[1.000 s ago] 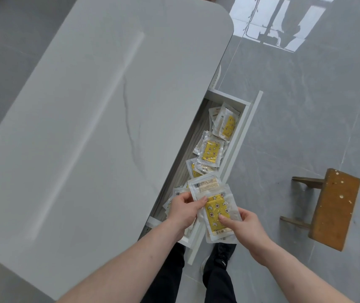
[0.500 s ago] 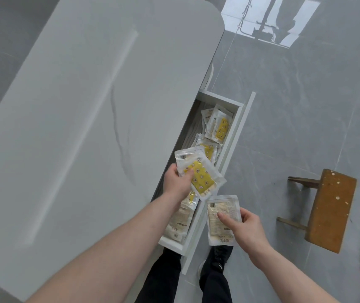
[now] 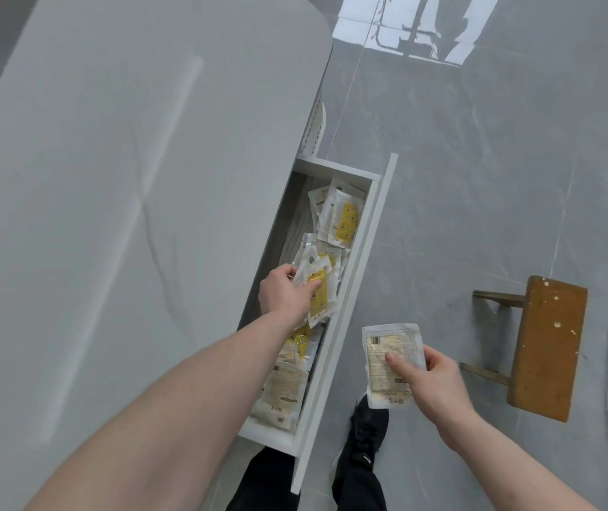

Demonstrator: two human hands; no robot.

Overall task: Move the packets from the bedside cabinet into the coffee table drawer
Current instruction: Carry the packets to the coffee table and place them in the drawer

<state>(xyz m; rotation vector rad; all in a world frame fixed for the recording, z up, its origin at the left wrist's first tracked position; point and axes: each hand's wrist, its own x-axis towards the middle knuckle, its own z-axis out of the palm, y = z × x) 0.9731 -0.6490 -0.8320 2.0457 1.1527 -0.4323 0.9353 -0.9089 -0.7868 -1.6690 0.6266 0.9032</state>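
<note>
One open drawer (image 3: pixel 350 289) holds at least six packets (overlaps prevent an exact count), one (image 3: pixel 319 289) in hand; a further packet (image 3: pixel 392 363) sits outside it, near one wooden stool (image 3: pixel 547 348).

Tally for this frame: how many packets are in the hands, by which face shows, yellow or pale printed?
Yellow-face packet, held by the left hand over the drawer: 1
Pale printed packet, held by the right hand: 1
Total in hands: 2
</note>
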